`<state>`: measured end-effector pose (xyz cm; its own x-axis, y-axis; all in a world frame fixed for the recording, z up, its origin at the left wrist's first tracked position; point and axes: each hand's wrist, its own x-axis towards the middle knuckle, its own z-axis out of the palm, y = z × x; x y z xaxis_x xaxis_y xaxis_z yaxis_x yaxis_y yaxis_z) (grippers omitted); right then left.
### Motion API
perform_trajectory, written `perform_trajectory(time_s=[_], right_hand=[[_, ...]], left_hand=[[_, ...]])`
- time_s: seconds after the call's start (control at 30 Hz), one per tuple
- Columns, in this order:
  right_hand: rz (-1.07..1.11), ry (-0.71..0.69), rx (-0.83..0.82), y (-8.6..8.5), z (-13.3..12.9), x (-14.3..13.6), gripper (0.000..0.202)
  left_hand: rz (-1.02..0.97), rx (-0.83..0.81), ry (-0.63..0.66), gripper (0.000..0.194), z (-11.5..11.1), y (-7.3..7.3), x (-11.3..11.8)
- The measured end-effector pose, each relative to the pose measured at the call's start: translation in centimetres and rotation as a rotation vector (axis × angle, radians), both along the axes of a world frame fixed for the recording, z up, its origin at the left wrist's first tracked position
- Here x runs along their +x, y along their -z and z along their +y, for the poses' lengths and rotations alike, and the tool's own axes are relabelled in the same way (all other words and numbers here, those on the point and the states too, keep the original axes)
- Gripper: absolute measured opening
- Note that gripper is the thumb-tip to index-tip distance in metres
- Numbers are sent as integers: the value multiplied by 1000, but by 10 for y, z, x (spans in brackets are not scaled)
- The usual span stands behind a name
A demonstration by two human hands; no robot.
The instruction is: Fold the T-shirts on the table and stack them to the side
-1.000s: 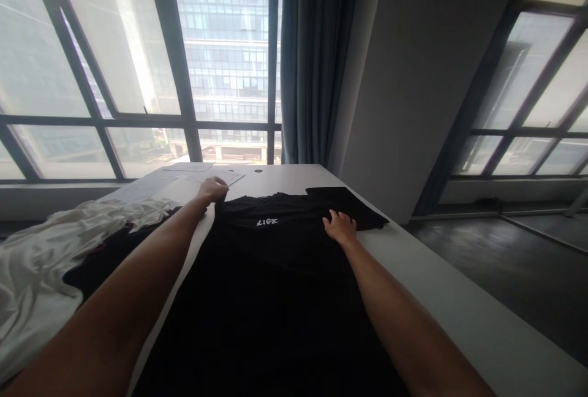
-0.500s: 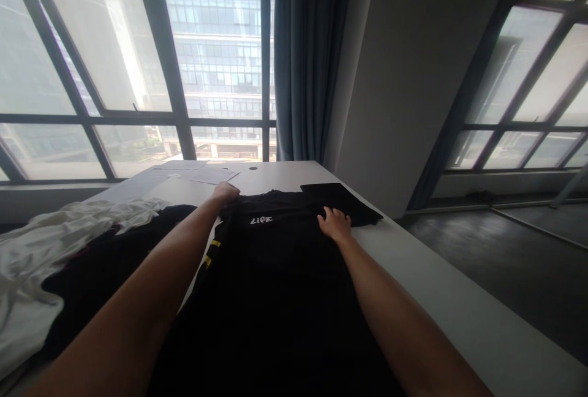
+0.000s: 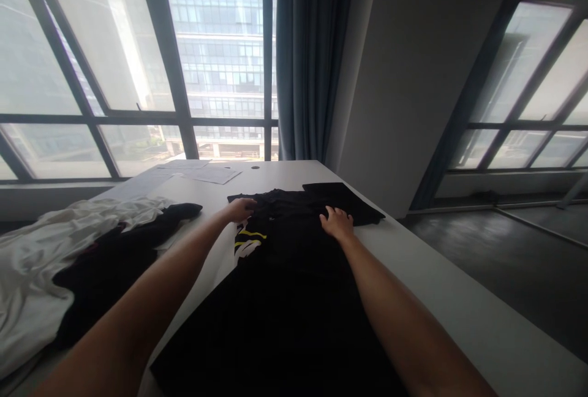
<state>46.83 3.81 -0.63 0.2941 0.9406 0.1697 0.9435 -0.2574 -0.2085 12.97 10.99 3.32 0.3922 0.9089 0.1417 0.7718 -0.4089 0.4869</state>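
Observation:
A black T-shirt (image 3: 298,299) lies lengthwise across the white table, its far end towards the window. Its left side is turned inward, baring a patch of white and yellow print (image 3: 250,241) along the fold. My left hand (image 3: 242,208) is closed on the cloth at the far left shoulder; its fingertips are partly hidden. On the right of the upper part, my right hand (image 3: 337,223) rests flat with fingers spread. Beyond it, a black sleeve (image 3: 346,198) reaches out towards the table's right edge.
White crumpled garments (image 3: 32,268) and a black garment (image 3: 108,271) are heaped at the left. Sheets of paper (image 3: 209,174) lie at the far end of the white table (image 3: 422,287). Behind stand windows, a blue curtain (image 3: 307,60) and a grey pillar (image 3: 404,78).
My left hand has moved right and slightly nearer, carrying the shirt's left edge inward. The white lettering is now covered and more print shows. My right hand has stayed nearly still.

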Motion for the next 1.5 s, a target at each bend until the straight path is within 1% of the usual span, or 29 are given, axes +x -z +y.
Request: perform_trajectory(time_s=[0.03, 0.1, 0.2, 0.27, 0.33, 0.4, 0.5, 0.57, 0.67, 0.73, 0.8, 0.83, 0.87, 0.93, 0.97, 1.0, 1.03, 1.07, 1.1, 1.17, 1.2, 1.23, 1.33, 1.37, 1.43, 1.5], right_hand=[[2, 0, 1, 0, 0, 0, 57], [7, 4, 8, 0, 0, 0, 56], [26, 5, 65, 0, 2, 0, 54], [59, -11, 144, 1, 4, -1, 53], [121, -45, 239, 1, 7, -1, 52], [212, -83, 336, 1, 10, -2, 53], [345, -122, 457, -2, 18, -2, 54], [401, -139, 508, -9, 24, -2, 52], [424, -160, 537, -30, 37, -11, 51], [412, -178, 536, -48, 45, -30, 51], [407, -228, 526, -64, 50, -60, 53], [414, -285, 504, -70, 50, -77, 56], [431, -385, 456, -74, 49, -95, 62], [501, -685, 277, -76, 42, -127, 72], [544, -808, 168, -75, 37, -138, 72], [582, -880, 78, -72, 32, -144, 69], [601, -898, 12, -70, 28, -146, 63], [592, -858, -20, -67, 24, -143, 56], [550, -781, -32, -65, 21, -136, 48], [397, -625, -70, -60, 15, -117, 40], [311, -586, -117, -58, 12, -106, 43], [235, -578, -181, -56, 9, -97, 50], [80, -622, -359, -47, -4, -85, 79], [44, -616, -387, -43, -9, -86, 83], [-10, -571, -414, -39, -19, -94, 79], [-44, -546, -446, -40, -28, -104, 81]], left_hand=[[70, 46, 14, 47, -3, 5, -6], [143, 104, 30, 48, -13, 14, -13], [197, 121, 42, 63, -35, 23, -14], [246, 84, 95, 74, -53, 26, -11], [293, 43, 135, 81, -69, 27, -9], [318, 23, 114, 83, -82, 28, -9], [329, 3, 48, 84, -93, 30, -15], [319, 6, 35, 84, -96, 33, -18], [283, 42, 22, 80, -98, 37, -21], [265, 51, 10, 78, -99, 40, -20], [252, 53, 0, 77, -100, 41, -19], [247, 56, -3, 76, -101, 41, -18], [242, 60, -6, 76, -102, 41, -18], [235, 69, -10, 76, -104, 40, -17], [230, 73, -12, 76, -105, 39, -17], [226, 74, -16, 76, -106, 38, -16], [220, 72, -21, 76, -107, 37, -16], [216, 67, -25, 76, -108, 36, -16], [212, 61, -30, 77, -108, 36, -16], [215, 50, -31, 78, -109, 35, -15], [223, 46, -27, 79, -109, 34, -15], [236, 40, -23, 79, -109, 34, -15], [284, -7, 2, 81, -107, 30, -15], [298, -32, 14, 81, -106, 28, -16], [327, -80, 32, 79, -105, 23, -19], [368, -125, 45, 78, -104, 15, -25]])
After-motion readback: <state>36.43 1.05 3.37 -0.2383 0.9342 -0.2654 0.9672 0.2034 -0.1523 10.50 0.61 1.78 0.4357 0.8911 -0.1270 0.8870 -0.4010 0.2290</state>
